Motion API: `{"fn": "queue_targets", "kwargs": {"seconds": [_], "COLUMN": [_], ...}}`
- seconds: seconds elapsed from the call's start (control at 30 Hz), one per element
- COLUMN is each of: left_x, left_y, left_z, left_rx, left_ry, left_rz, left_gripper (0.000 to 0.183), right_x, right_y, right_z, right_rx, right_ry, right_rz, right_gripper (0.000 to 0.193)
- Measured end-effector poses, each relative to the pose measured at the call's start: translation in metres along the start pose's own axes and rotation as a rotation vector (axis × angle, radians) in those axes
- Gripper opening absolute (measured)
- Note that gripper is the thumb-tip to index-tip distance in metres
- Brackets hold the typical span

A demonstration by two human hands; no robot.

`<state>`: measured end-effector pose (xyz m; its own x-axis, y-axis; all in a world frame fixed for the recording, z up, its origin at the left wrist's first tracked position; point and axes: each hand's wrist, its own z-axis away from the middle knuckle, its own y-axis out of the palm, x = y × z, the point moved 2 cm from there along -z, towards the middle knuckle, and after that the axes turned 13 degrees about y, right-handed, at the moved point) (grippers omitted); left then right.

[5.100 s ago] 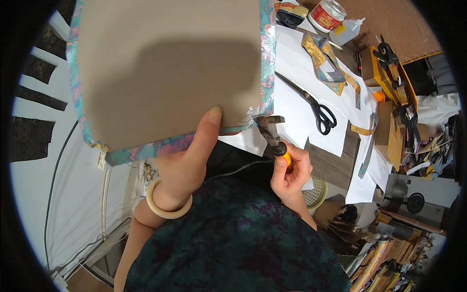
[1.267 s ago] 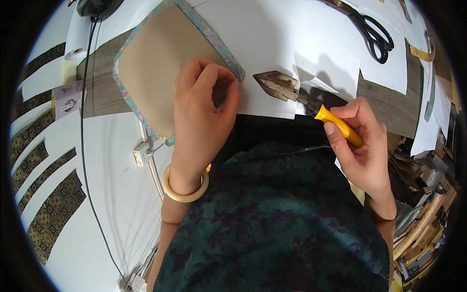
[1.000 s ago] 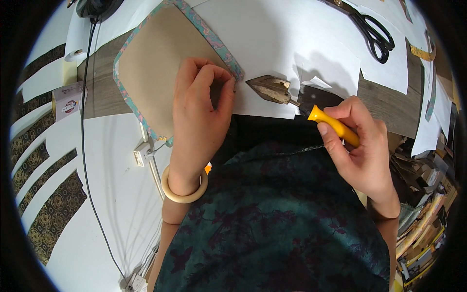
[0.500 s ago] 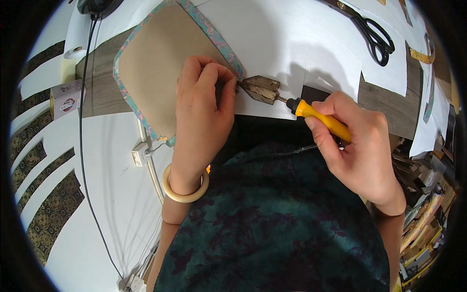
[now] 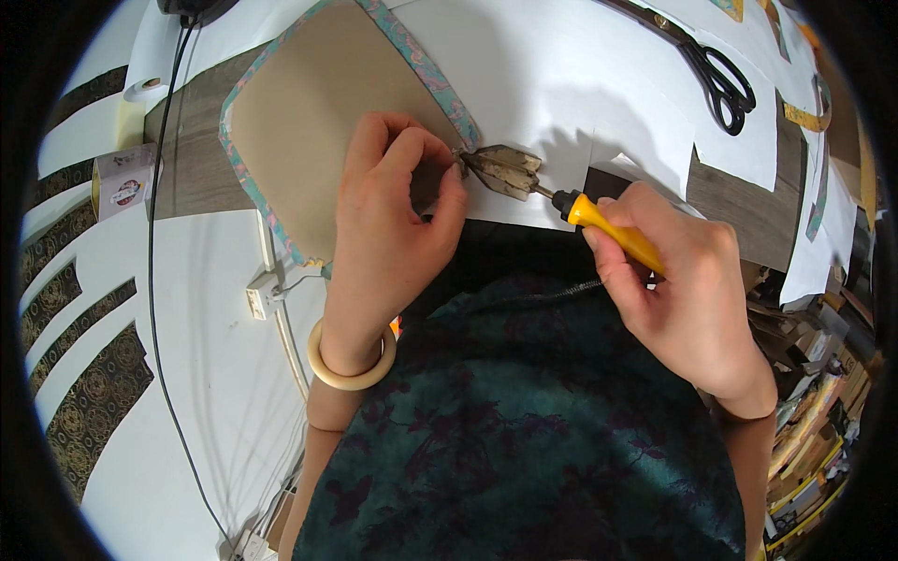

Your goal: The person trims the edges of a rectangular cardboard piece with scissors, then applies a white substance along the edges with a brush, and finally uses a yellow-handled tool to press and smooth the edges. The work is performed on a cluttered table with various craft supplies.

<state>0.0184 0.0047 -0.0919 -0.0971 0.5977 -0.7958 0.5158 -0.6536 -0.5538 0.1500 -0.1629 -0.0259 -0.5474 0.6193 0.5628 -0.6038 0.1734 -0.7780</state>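
Observation:
My right hand [image 5: 687, 285] is wrapped round the yellow handle of a small craft iron [image 5: 617, 234], which has a brown-stained, spade-shaped metal head. The head's tip points left and meets the fingertips of my left hand [image 5: 393, 201]. That hand is bent over a beige panel [image 5: 309, 103] bordered with turquoise and pink patterned fabric. Its thumb and forefinger are pinched together at the panel's right corner, on the fabric edging [image 5: 440, 79]; the fingers hide the exact spot they grip. A cream bangle rings my left wrist.
Black-handled scissors [image 5: 725, 89] lie on white paper [image 5: 552, 56] at the far right. A black cable [image 5: 154, 280] runs down the left side, past a small box [image 5: 124, 187] and dark patterned strips [image 5: 94, 393]. A white socket block [image 5: 262, 296] sits below the panel.
The panel's right corner has shifted slightly right. My left thumb and the iron's head have tilted a little; both hands keep their hold, and the view has moved slightly.

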Motion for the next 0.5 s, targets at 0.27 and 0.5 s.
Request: {"fn": "queue_targets", "kwargs": {"seconds": [0.27,0.5], "left_x": [0.005,0.005], "left_y": [0.004,0.003], "left_z": [0.003,0.001], "left_rx": [0.069,0.072], "left_ry": [0.038,0.099], "left_rz": [-0.100,-0.190], "left_gripper": [0.010,0.008], "right_x": [-0.015,-0.016], "right_y": [-0.001,0.000], "right_z": [0.012,0.011], "right_rx": [-0.066,-0.048], "right_ry": [0.087,0.071], "right_rz": [-0.143,-0.164], "right_gripper": [0.013,0.013]}}
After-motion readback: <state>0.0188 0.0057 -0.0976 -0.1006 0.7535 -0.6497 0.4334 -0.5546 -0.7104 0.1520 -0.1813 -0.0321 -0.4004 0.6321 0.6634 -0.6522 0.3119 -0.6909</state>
